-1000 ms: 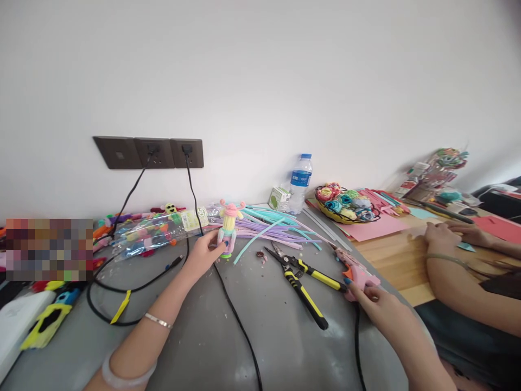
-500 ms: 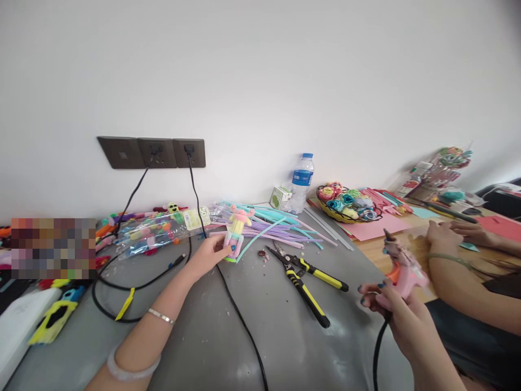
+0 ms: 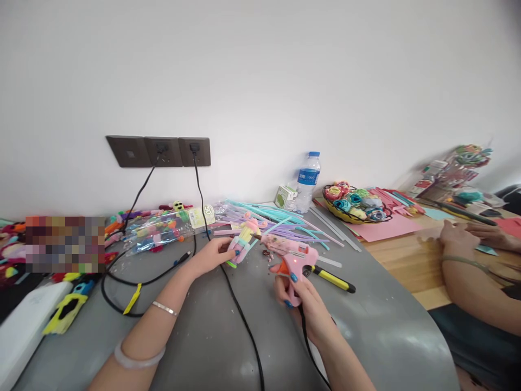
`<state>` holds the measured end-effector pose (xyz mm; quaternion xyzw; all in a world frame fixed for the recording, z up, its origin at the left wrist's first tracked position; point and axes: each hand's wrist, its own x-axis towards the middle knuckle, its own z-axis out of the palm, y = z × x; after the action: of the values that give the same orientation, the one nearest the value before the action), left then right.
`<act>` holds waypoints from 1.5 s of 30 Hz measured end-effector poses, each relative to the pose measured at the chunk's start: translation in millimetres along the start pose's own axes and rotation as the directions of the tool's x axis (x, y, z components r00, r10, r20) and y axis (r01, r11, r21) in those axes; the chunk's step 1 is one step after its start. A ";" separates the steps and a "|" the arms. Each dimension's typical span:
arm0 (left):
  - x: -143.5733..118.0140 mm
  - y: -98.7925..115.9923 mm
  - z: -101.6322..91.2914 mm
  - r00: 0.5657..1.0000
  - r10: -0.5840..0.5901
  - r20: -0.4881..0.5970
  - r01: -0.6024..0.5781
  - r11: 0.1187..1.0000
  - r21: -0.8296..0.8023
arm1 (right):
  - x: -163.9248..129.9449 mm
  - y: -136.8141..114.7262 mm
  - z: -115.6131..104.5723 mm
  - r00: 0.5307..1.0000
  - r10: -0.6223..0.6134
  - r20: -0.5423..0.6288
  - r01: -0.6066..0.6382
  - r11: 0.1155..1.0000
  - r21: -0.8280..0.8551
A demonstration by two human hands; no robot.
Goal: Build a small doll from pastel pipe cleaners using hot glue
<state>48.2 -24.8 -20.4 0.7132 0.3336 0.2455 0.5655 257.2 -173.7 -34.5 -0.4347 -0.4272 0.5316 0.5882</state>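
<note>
My left hand point(image 3: 217, 257) grips a small pipe-cleaner doll point(image 3: 244, 239) in pink, yellow and mint, tilted to the right just above the grey table. A pink hot glue gun point(image 3: 295, 260) is in my right hand point(image 3: 301, 298), its fingers wrapped round the handle. The gun's nozzle points left, at or very near the doll's side; whether they touch I cannot tell. Beneath the gun lie pliers-like cutters with black and yellow handles point(image 3: 334, 279), mostly covered. Dark crumbs of glue point(image 3: 267, 253) sit by the nozzle. Pastel pipe cleaners point(image 3: 280, 220) are spread behind the doll.
Black cables point(image 3: 240, 309) cross the table from the wall sockets point(image 3: 158, 151). A water bottle point(image 3: 308, 182), a small box point(image 3: 285, 197) and a basket of fabric-like flowers point(image 3: 354, 203) stand along the wall. At right, another person's arm point(image 3: 468, 271) rests at a wooden table.
My right hand has brought the glue gun leftward from the right side to the doll, over the cutters. The doll, still in my left hand, now leans more to the right.
</note>
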 end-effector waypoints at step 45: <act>1.0 1.7 -0.9 0.994 -0.078 0.080 0.078 0.997 0.010 | 14.9 17.0 -4.1 0.992 -0.101 0.079 0.125 0.893 -0.433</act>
<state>48.6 -23.8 -18.6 0.7107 0.3390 0.1932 0.5853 257.9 -158.2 -51.4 -0.5153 -0.5758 0.3987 0.4940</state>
